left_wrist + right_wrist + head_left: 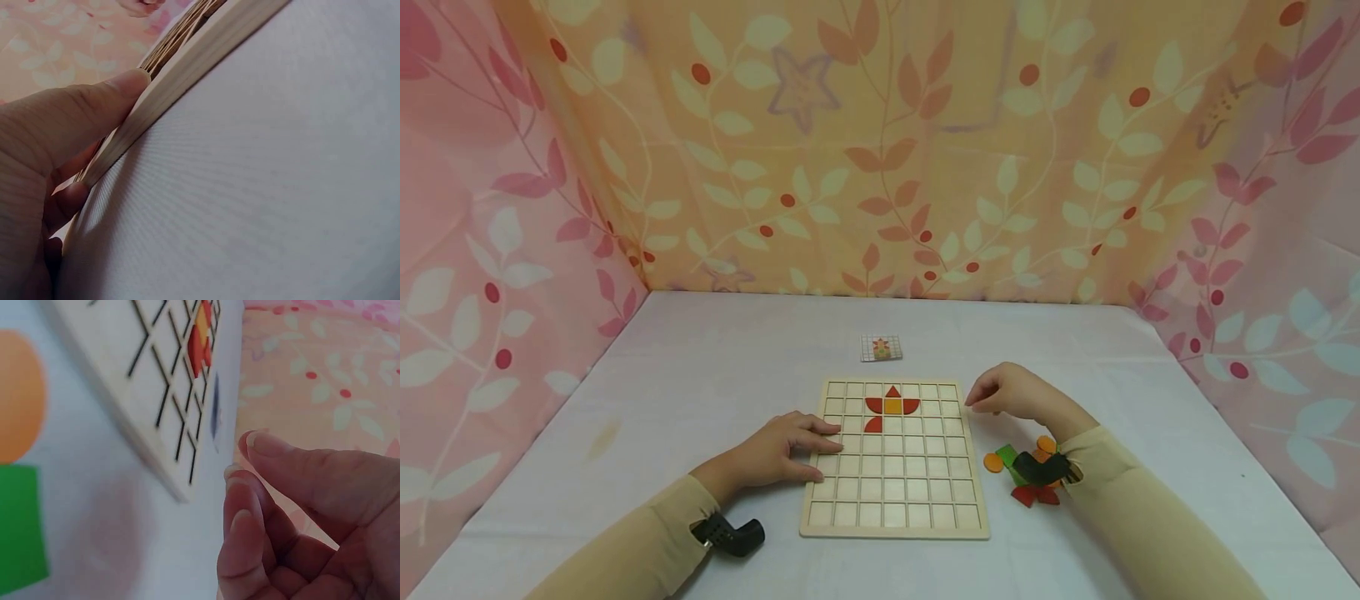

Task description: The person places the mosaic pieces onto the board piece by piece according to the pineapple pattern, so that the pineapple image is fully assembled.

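Note:
A pale wooden grid board [892,492] lies flat on the table. In its upper cells sit a red triangle [892,392], a yellow square [892,407] and red quarter-round tiles, one of them [873,426] a row lower. My left hand [775,450] rests on the board's left edge with fingers extended; the left wrist view has the thumb [94,106] against the rim. Beside the board's upper right corner is my right hand [1011,390], loosely bent. Its thumb and fingertips come close together in the right wrist view, with no piece visible between them.
Loose tiles lie right of the board, partly hidden by the right wrist's black camera [1041,468]: an orange disc [993,462], green pieces [1006,454] and red ones [1023,497]. Behind the board is a small pattern card [881,347]. Printed curtains [880,167] enclose the white table.

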`<action>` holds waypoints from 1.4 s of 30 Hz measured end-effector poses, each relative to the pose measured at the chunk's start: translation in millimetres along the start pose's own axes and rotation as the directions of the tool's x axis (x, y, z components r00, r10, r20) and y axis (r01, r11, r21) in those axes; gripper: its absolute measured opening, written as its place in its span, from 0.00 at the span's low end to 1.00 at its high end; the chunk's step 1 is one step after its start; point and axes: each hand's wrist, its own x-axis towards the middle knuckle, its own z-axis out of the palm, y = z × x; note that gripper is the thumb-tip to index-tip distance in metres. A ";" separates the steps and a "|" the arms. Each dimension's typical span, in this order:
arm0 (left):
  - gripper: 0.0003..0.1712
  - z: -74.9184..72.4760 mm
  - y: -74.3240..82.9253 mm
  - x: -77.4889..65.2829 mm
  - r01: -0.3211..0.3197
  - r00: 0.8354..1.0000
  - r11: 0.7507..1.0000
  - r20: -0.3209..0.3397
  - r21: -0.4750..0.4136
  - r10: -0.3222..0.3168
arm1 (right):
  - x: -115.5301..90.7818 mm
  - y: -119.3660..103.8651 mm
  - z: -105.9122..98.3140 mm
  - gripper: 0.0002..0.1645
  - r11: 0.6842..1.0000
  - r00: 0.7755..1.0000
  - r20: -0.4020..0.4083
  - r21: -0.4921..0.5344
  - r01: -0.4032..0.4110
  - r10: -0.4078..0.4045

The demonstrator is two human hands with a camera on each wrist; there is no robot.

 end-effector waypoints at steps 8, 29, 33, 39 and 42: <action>0.26 0.4 -0.8 0.3 0.016 1.000 1.000 0.008 -0.011 -0.016 | -17.5 17.8 8.6 0.04 1.000 0.997 0.076 0.004 0.006 -0.007; 0.26 -0.5 1.4 0.3 0.032 0.999 0.999 0.009 -0.022 -0.032 | -34.7 24.7 19.0 0.12 0.998 0.971 0.231 -0.005 0.062 -0.059; 0.26 -0.7 1.1 0.6 0.029 1.000 0.999 0.008 -0.021 -0.029 | -34.1 24.1 18.8 0.12 0.997 0.968 0.241 0.004 0.074 -0.073; 0.26 0.7 -0.2 -0.2 0.043 0.999 0.999 0.011 -0.030 -0.043 | -27.7 25.7 15.0 0.09 0.992 0.962 0.244 -0.001 0.126 -0.122; 0.26 1.2 -0.1 -0.1 0.050 0.999 0.998 0.012 -0.033 -0.050 | -20.6 22.8 11.8 0.08 0.992 0.967 0.223 0.019 0.123 -0.124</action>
